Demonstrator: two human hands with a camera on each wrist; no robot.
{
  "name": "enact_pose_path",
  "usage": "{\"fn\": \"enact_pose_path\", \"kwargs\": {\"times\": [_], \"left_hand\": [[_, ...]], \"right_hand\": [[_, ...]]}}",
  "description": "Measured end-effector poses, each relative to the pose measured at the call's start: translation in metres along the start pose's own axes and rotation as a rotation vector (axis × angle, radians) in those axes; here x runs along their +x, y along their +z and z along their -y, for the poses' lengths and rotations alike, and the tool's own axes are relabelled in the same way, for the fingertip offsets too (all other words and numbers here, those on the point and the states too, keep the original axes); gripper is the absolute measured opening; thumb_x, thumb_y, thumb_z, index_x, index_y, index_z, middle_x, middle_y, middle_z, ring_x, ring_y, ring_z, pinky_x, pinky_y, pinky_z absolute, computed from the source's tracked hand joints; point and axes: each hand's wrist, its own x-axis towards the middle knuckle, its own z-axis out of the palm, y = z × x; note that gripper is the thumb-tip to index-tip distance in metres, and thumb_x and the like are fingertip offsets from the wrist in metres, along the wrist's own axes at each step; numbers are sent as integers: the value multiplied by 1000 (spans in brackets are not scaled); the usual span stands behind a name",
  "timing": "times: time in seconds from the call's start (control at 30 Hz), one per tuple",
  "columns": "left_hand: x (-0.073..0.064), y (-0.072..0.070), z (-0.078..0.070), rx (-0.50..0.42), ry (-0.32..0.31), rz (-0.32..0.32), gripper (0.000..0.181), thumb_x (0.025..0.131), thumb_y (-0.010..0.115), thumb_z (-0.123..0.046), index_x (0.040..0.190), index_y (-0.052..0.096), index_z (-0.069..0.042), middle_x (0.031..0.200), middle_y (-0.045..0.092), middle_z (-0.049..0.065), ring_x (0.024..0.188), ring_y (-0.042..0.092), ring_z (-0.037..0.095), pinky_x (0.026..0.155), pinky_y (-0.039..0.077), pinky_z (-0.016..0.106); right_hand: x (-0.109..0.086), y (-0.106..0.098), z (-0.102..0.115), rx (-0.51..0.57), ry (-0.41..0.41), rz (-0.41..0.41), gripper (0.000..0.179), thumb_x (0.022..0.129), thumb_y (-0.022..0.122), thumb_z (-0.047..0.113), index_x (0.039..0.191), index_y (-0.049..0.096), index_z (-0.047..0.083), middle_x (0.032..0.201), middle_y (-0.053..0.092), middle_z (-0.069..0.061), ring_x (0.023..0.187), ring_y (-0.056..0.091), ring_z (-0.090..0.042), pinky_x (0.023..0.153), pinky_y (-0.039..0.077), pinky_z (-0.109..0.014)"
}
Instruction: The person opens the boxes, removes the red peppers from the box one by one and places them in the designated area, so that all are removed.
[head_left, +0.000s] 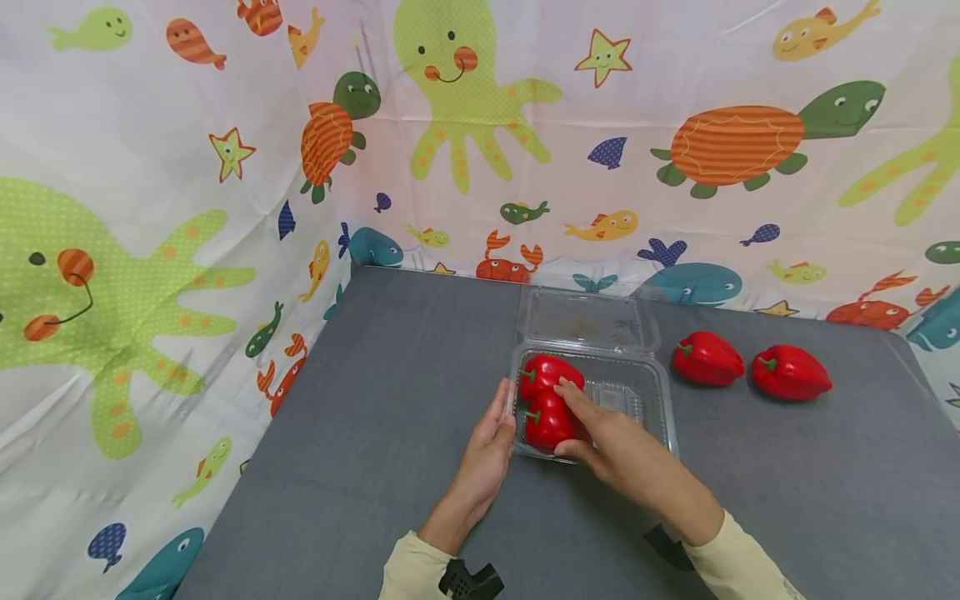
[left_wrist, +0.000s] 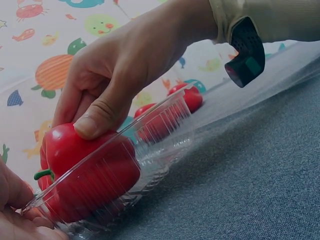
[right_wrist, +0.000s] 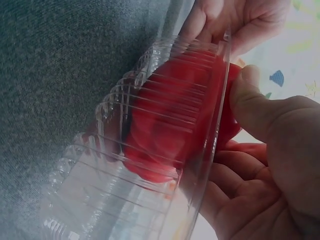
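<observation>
Hanging to my left, a white cloth [head_left: 165,158] printed with sea creatures lines the side of the grey tabletop [head_left: 360,400] and carries on across the back. Next comes my left hand [head_left: 480,454], holding the left edge of the clear plastic container [head_left: 670,408] between thumb and fingers, a black device [head_left: 471,581] on that wrist. The container lies open on the tabletop, its lid [head_left: 585,321] folded back towards the cloth. Inside, along the left side, I have two red peppers: the far pepper [head_left: 543,372] and, just beside it, the near pepper [head_left: 546,427], both with green stems pointing left. My right hand [head_left: 626,450] grips the near pepper, thumb on its near side and fingers over the other. Further right, outside the container, two more red peppers sit close together: one pepper [head_left: 707,358], then the rightmost pepper [head_left: 791,372].
</observation>
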Motion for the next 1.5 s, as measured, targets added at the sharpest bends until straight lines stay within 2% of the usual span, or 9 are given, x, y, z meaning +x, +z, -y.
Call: {"fn": "enact_pose_path", "kwargs": {"times": [0.3,0.67,0.9,1.23,1.5], "left_hand": [[0,0,1,-19,1,-4,63,115,35,-9,172,8,-20,178,6,-1,164,2,24,130,10,53],[0,1,1,-14,12,-6,63,115,34,-8,172,9,-19,178,7,0,164,3,24,130,11,54],[0,0,2,-10,17,2,64,115,34,-8,172,8,-19,178,6,-1,164,3,22,130,10,52],[0,-1,2,2,18,14,63,115,34,-9,172,6,-19,178,6,-2,164,3,20,131,9,51],[-1,0,1,-9,14,22,62,116,32,-9,172,5,-17,178,5,-2,163,2,19,131,8,50]], "right_hand": [[-1,-3,1,8,20,9,92,87,87,32,162,41,4,149,60,-17,123,70,-36,97,58,-46],[-4,-11,5,-23,45,-1,93,86,87,29,163,40,8,150,60,-19,123,69,-38,95,59,-49],[-6,-19,8,-30,21,-21,94,85,88,26,163,39,6,158,50,-19,132,63,-40,99,57,-51],[-9,-26,11,-31,-7,-38,95,84,89,22,163,39,6,158,50,-20,131,63,-42,96,58,-50],[-11,-34,14,-51,17,-23,95,86,87,21,165,35,11,161,47,-19,132,62,-43,94,59,-49]]}}
